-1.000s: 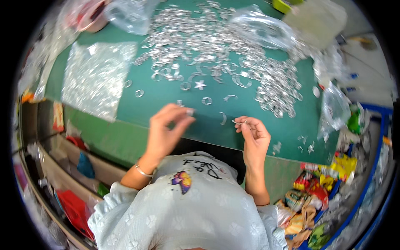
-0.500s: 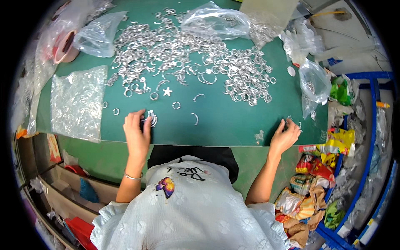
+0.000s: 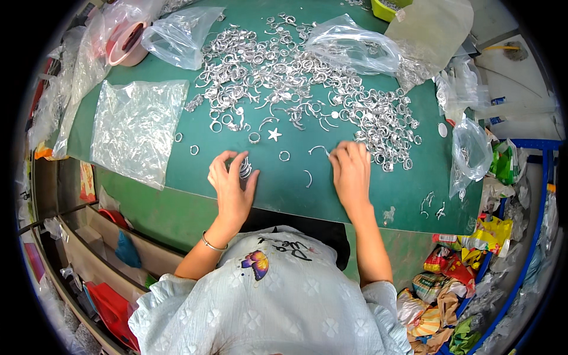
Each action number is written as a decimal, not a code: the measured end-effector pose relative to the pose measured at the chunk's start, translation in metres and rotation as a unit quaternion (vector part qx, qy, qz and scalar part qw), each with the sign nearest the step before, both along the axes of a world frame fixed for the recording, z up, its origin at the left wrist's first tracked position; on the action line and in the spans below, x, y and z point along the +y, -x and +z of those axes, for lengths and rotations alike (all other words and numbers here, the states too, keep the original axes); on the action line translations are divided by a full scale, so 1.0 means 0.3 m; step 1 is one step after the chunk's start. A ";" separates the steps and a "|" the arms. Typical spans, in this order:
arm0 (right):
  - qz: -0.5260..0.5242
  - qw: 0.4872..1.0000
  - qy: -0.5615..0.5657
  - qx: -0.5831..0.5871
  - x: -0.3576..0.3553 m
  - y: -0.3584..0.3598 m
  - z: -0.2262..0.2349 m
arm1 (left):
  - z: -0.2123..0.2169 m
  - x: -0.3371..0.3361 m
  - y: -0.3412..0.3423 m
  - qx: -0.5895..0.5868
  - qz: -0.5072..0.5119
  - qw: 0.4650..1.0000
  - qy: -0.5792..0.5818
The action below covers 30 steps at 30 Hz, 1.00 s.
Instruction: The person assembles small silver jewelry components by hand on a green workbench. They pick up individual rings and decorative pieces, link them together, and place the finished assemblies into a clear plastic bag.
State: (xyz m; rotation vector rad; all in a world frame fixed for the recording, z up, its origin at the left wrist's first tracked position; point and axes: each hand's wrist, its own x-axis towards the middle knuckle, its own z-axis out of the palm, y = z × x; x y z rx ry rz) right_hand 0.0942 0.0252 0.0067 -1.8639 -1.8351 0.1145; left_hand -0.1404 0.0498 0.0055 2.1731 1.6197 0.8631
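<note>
My left hand (image 3: 232, 184) curls around a small stack of silver rings (image 3: 245, 168) near the table's front edge, fingers on one side and thumb on the other. To the right, my right hand (image 3: 353, 177) has its fingers bent together at the end of a thin curved silver strip (image 3: 317, 148). Its fingertips are partly hidden. Between the hands lie a single ring (image 3: 284, 155), another curved strip (image 3: 308, 178) and, farther back, a star-shaped piece (image 3: 274, 134). Beyond them spreads a large heap of silver rings (image 3: 266, 68).
A flat clear plastic bag (image 3: 139, 127) lies at the left, with a pink basin (image 3: 127, 47) behind it. Clear bags (image 3: 355, 47) stand at the back and right edge (image 3: 471, 148). Several silver scraps (image 3: 432, 204) lie front right. Blue shelving (image 3: 526, 236) flanks the table.
My right hand has moved left from the table's right edge to the curved strip, leaving silver scraps behind. My left hand stays at the ring stack. The whole view has shifted and tilted.
</note>
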 end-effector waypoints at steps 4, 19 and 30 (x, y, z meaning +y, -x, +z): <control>0.021 0.985 0.022 0.167 -0.055 0.050 0.006 | 0.025 -0.023 -0.034 -0.042 -0.061 0.997 0.016; -0.112 0.794 0.135 0.581 -0.046 0.027 0.030 | 0.028 -0.034 -0.070 -0.092 -0.163 0.981 0.049; -0.139 0.986 0.051 0.081 -0.054 0.051 0.060 | 0.007 -0.008 -0.194 -0.014 -0.269 0.963 0.019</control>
